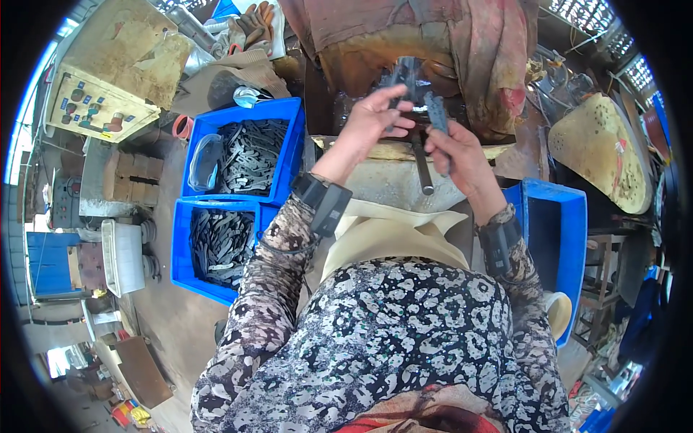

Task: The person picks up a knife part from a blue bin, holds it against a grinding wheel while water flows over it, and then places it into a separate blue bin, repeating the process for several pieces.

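My right hand [462, 153] grips a flat, dark grey metal piece [436, 112] that points up and away from me. To its left, my left hand [369, 124] has its fingers apart, near the wet dark metal fixture [408, 74], and nothing shows in it. Between the two hands a metal bar [421, 164] sticks out toward me over the pale front edge of the machine trough [404, 180]. Wet, rusty-brown surfaces lie behind the fixture. A dark band with a box on it wraps each wrist.
Left stand two blue bins, the far one [290, 148] and the near one [209, 287], holding many dark metal strips. A deep blue bin [572, 252] stands right. Stained cloth [492, 61] hangs over the machine. A control box [101, 108] with knobs is far left.
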Motion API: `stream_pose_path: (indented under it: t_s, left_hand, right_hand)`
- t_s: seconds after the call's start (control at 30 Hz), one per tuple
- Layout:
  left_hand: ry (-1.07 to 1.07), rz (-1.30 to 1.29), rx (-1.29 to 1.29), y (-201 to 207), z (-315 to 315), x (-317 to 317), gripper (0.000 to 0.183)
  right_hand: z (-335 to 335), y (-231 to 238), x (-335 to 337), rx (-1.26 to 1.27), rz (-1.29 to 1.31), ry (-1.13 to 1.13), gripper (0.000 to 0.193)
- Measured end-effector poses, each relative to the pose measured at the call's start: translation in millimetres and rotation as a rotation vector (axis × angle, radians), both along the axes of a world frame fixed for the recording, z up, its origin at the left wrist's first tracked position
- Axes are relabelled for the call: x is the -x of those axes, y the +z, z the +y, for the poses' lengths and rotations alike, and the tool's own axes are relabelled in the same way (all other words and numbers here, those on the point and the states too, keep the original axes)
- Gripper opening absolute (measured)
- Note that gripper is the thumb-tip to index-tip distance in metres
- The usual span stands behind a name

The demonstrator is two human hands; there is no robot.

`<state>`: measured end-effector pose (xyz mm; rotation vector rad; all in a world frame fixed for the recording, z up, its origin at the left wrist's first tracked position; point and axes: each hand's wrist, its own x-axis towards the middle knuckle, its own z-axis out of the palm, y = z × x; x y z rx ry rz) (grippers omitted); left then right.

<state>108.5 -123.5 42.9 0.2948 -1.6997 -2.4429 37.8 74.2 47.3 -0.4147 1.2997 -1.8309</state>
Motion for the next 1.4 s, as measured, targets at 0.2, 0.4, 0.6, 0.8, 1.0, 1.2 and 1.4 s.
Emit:
stream_pose_path:
  t_s: [0.2, 0.4, 0.6, 0.8, 1.0, 1.2, 1.4]
  left_hand:
    - [0.123, -0.093, 0.318, -40.0, -52.9, 37.0, 0.055]
    - [0.091, -0.101, 1.092, -83.1, -65.9, 76.5, 0.035]
    - [-0.129, 0.010, 1.292, -97.5, -79.1, 88.8, 0.048]
    - [-0.253, 0.013, 1.394, -84.6, -74.5, 80.6, 0.046]
    - [-0.288, -0.011, 1.395, -72.5, -78.5, 70.0, 0.047]
    - [-0.169, 0.027, 1.625, -53.2, -77.9, 43.8, 0.037]
    - [0.466, 0.043, 1.425, -59.2, -63.1, 5.8, 0.033]
  right_hand:
    - [24.5, 15.4, -15.9, -0.390, 0.245, -0.056, 0.013]
    - [48.6, 5.9, -48.8, -0.335, 0.538, 0.185, 0.033]
    - [46.9, -8.4, -51.1, -0.311, 0.729, 0.149, 0.036]
    - [43.0, -5.6, -54.2, -0.304, 0.957, 0.140, 0.032]
    - [36.4, -2.6, -54.5, -0.363, 1.206, 0.171, 0.027]
    - [34.5, -2.9, -50.6, -0.366, 1.302, 0.101, 0.027]
    - [-15.1, 31.7, -9.0, -0.272, 1.189, -0.301, 0.032]
